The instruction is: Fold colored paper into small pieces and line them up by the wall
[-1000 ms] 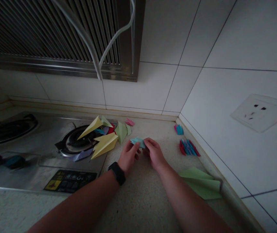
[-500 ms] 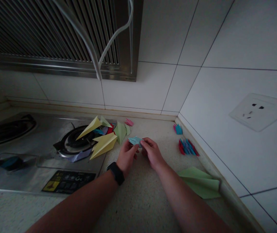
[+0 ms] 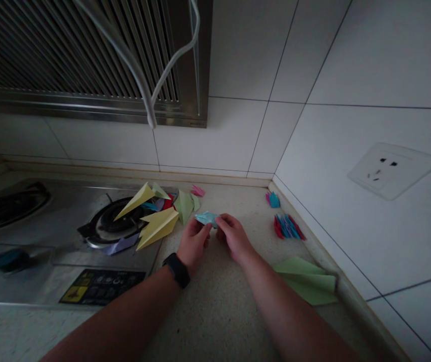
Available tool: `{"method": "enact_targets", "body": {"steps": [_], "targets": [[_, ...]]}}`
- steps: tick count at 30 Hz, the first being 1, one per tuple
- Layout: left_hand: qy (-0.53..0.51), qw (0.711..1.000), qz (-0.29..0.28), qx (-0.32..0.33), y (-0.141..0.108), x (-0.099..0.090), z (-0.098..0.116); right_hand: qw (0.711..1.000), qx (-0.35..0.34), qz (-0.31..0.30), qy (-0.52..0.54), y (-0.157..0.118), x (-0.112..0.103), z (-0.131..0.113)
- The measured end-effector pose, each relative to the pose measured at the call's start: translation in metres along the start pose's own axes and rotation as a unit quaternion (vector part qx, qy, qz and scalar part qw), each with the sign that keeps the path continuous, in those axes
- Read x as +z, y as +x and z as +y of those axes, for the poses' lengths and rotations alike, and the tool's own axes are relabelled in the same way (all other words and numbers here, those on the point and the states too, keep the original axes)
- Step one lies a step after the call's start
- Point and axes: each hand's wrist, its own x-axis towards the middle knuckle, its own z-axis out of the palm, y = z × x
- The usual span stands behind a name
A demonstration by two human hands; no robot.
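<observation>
A small light blue folded paper (image 3: 206,218) is held between my two hands over the counter. My left hand (image 3: 193,242) pinches its lower left side, with the thumb on top. On the right end, my right hand (image 3: 234,235) grips it between thumb and fingers. Yellow folded papers (image 3: 158,227) and green folded papers (image 3: 185,205) lie to the left of my hands. A small pink folded paper (image 3: 197,190) rests behind them. Parts of the fingers of both hands are hidden under the paper.
A gas stove (image 3: 68,259) is at the left, below a range hood (image 3: 155,113) with a hanging cable (image 3: 140,75). At the right wall are red and blue folded papers (image 3: 288,227), a blue one (image 3: 274,199) and a green paper plane (image 3: 308,281).
The view has shifted slightly, so the scene sits a little further left. Both hands still hold the light blue paper, whose tilt has changed slightly.
</observation>
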Motion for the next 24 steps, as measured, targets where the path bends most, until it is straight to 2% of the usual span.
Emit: {"method": "enact_targets", "body": {"steps": [9, 14, 21, 24], "targets": [[0.012, 1.000, -0.010, 0.009, 0.0011, 0.0005, 0.0007, 0.999, -0.003, -0.013, -0.038, -0.0004, -0.0012, 0.0033], [0.014, 1.000, -0.015, -0.010, 0.0005, 0.0003, 0.0025, 0.999, 0.001, -0.033, 0.024, -0.0010, 0.0006, 0.0050], [-0.010, 0.999, -0.031, -0.013, 0.0003, -0.0013, 0.0035, 0.992, 0.043, -0.030, 0.111, -0.0011, 0.0042, 0.0041], [-0.009, 1.000, -0.026, -0.009, 0.0013, -0.0010, 0.0008, 0.993, 0.040, -0.018, 0.111, -0.0004, 0.0053, 0.0050]]}}
